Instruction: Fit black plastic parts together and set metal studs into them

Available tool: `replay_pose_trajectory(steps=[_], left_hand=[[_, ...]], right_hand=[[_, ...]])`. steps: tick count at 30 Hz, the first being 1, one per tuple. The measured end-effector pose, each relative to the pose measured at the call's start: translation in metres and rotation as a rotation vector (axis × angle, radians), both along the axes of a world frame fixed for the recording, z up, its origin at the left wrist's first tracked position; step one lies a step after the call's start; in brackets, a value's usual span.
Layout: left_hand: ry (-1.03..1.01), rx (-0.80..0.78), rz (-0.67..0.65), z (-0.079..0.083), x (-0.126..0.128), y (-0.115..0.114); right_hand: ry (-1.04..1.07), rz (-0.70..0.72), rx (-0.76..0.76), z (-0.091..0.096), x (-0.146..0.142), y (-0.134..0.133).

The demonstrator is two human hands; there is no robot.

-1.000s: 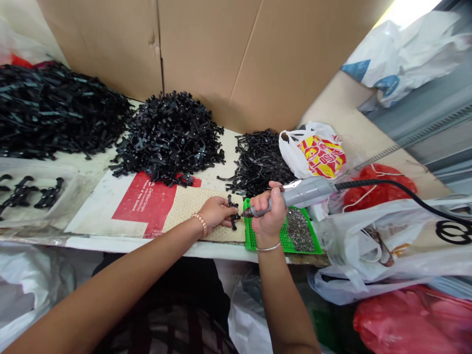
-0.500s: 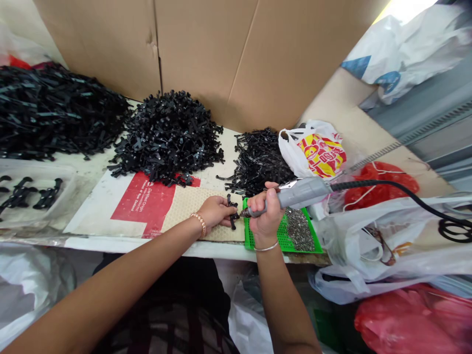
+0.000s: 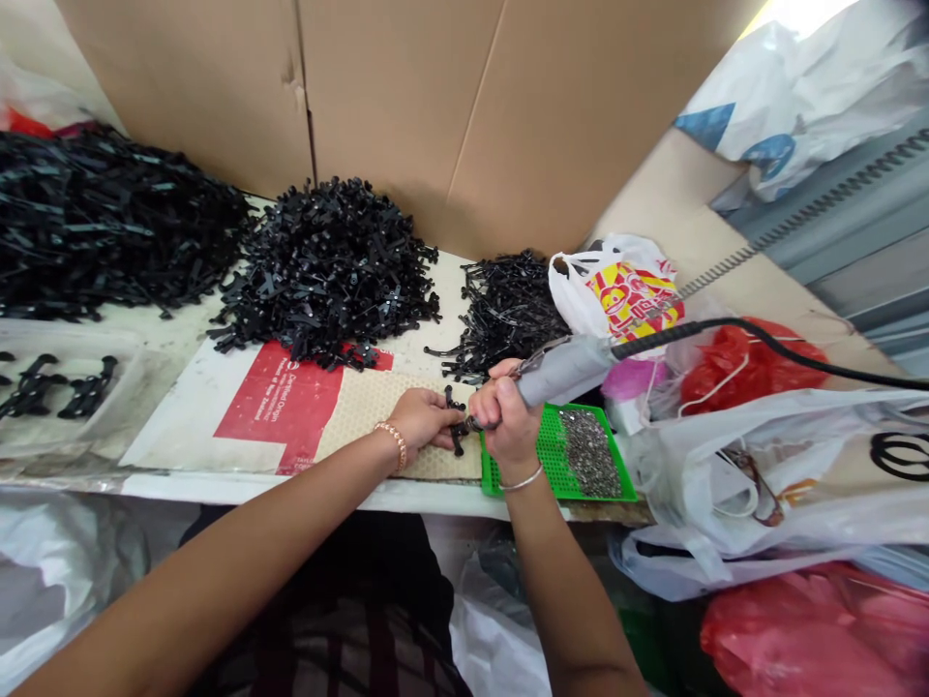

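Note:
My left hand (image 3: 422, 416) pinches a small black plastic part (image 3: 456, 426) down on a beige dotted mat (image 3: 370, 407) at the table's front edge. My right hand (image 3: 503, 414) is wrapped round a grey electric screwdriver (image 3: 562, 370), whose tip touches the black part. A black cord (image 3: 762, 334) runs from the tool off to the right. Just right of my hands lies a green tray (image 3: 552, 455) with a heap of small silver screws (image 3: 589, 450).
Three piles of black plastic parts (image 3: 330, 271) lie along the back by a cardboard wall (image 3: 435, 106). A clear tray with black parts (image 3: 65, 387) sits at the left. Plastic bags (image 3: 769, 465) crowd the right side, one white with a yellow and red print (image 3: 624, 295).
My right hand has moved the screwdriver left, off the green tray, and tilted its tip down onto the black part. My left hand has stayed on the part.

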State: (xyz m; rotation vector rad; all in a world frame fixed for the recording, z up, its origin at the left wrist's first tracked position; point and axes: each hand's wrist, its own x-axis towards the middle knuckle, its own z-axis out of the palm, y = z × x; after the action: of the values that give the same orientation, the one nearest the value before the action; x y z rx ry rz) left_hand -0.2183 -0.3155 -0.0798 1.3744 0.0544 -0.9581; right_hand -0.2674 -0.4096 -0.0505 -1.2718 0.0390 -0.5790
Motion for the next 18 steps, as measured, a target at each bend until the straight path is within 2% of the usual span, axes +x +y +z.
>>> replay_pose_trajectory(steps=[4, 7, 11, 14, 16, 18], left_hand=[[-0.005, 0.002, -0.03, 0.003, -0.001, 0.003], [-0.012, -0.007, -0.016, 0.006, -0.003, 0.004], [0.024, 0.0, -0.003, 0.012, -0.003, 0.006], [0.045, -0.003, -0.033, 0.016, -0.002, 0.009], [0.041, -0.008, -0.047, 0.017, -0.002, 0.01], [0.038, -0.006, -0.056, 0.018, -0.002, 0.011]], right_hand=[[-0.016, 0.033, 0.002, 0.002, -0.002, 0.004], [-0.009, -0.028, -0.048, 0.009, -0.016, -0.001], [-0.066, -0.34, -0.128, 0.021, -0.048, -0.035], [-0.064, -0.594, -0.105, 0.02, -0.067, -0.071], [-0.031, -0.683, -0.056, 0.015, -0.074, -0.089], [-0.01, -0.713, -0.023, 0.008, -0.076, -0.1]])
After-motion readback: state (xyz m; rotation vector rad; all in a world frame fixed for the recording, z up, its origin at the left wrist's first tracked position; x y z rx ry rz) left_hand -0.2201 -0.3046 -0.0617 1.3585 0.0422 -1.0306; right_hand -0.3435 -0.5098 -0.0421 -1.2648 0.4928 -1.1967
